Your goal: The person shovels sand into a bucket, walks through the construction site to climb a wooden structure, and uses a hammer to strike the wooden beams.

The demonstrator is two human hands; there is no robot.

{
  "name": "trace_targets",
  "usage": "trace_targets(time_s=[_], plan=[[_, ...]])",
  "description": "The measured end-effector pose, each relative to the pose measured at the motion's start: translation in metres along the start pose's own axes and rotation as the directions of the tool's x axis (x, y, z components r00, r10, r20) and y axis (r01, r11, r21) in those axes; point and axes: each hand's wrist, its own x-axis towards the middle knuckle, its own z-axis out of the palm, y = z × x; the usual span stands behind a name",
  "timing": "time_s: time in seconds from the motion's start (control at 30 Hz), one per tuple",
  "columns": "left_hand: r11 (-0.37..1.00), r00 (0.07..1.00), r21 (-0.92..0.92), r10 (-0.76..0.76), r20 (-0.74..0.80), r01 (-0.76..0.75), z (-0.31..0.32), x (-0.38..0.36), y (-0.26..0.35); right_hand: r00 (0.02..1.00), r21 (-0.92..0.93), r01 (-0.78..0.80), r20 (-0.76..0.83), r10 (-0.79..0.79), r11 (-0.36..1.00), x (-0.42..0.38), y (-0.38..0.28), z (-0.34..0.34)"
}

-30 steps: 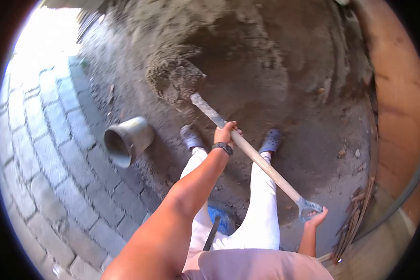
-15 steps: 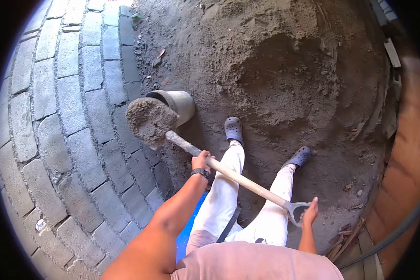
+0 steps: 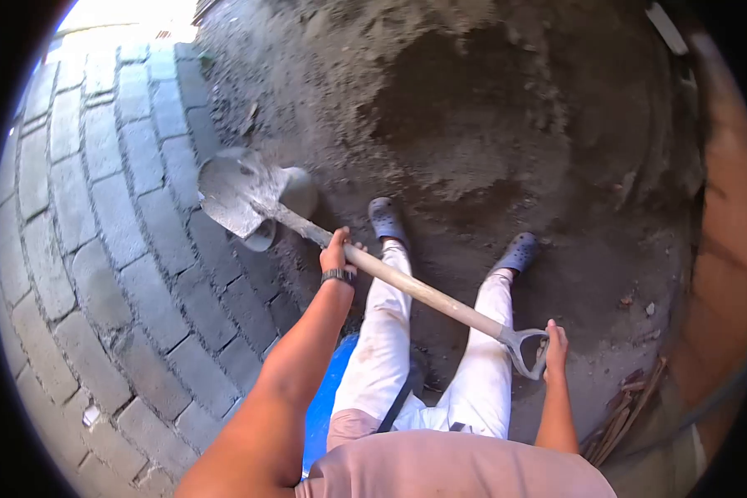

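Observation:
Both my hands hold a shovel (image 3: 423, 292) with a long wooden shaft, slanting across my legs. My left hand (image 3: 339, 251), with a dark watch at the wrist, wraps round the shaft near the blade. At the other end my right hand (image 3: 555, 347) grips the D-shaped handle. The metal blade (image 3: 234, 189) is nearly bare, with a thin smear of soil on it. It hangs over a bucket (image 3: 300, 192), hiding most of it; only parts of the bucket's side and rim show around the blade.
A large mound of dark sandy soil (image 3: 473, 124) rises ahead of my feet. Grey block paving (image 3: 158, 216) lies at the left. Along the right runs an orange-brown surface (image 3: 726, 249). Sticks (image 3: 627, 419) lie low on the right, and something blue (image 3: 328, 398) is beside my left leg.
The heap of soil on the blade is gone, and the blade has turned and shifted left over the bucket. My head view has tilted slightly. Both hands keep their grip.

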Motion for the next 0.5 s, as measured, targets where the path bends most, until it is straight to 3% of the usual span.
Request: trace_targets(time_s=[0.03, 0.07, 0.13, 0.2, 0.27, 0.3, 0.33, 0.47, 0.5], plan=[[0.999, 0.997, -0.024, -0.023, 0.074, 0.025, 0.034, 0.007, -0.024, 0.991, 0.313, -0.132, 0.066, 0.118, 0.940, 0.006, 0.011, -0.026], [0.997, 0.988, -0.045, -0.049, 0.146, 0.056, 0.065, 0.011, -0.052, 0.967, 0.586, -0.255, 0.160, 0.199, 0.769, 0.010, 0.025, -0.051], [0.996, 0.952, -0.039, -0.061, 0.299, 0.076, 0.140, -0.043, -0.115, 0.976, 0.659, -0.184, 0.032, 0.217, 0.730, 0.008, 0.059, -0.099], [0.950, 0.872, 0.059, -0.304, 0.383, 0.305, 0.191, -0.074, -0.207, 0.892, 0.803, -0.028, -0.248, 0.377, 0.595, -0.014, 0.112, -0.162], [0.898, 0.776, 0.219, -0.439, 0.453, 0.380, 0.212, -0.145, -0.305, 0.800, 0.802, 0.025, -0.374, 0.469, 0.597, -0.063, 0.169, -0.238], [0.870, 0.719, 0.336, -0.488, 0.495, 0.360, 0.208, -0.164, -0.369, 0.683, 0.760, 0.077, -0.512, 0.522, 0.645, -0.095, 0.190, -0.268], [0.812, 0.639, 0.379, -0.583, 0.501, 0.443, 0.198, -0.195, -0.430, 0.732, 0.730, 0.129, -0.526, 0.433, 0.671, -0.133, 0.261, -0.321], [0.547, 0.478, 0.519, -0.834, 0.275, 0.657, 0.149, -0.308, -0.582, 0.495, 0.574, 0.141, -0.746, 0.445, 0.806, -0.241, 0.340, -0.410], [0.517, 0.457, 0.562, -0.851, 0.258, 0.645, 0.149, -0.323, -0.581, 0.471, 0.562, 0.144, -0.763, 0.444, 0.814, -0.242, 0.346, -0.417]])
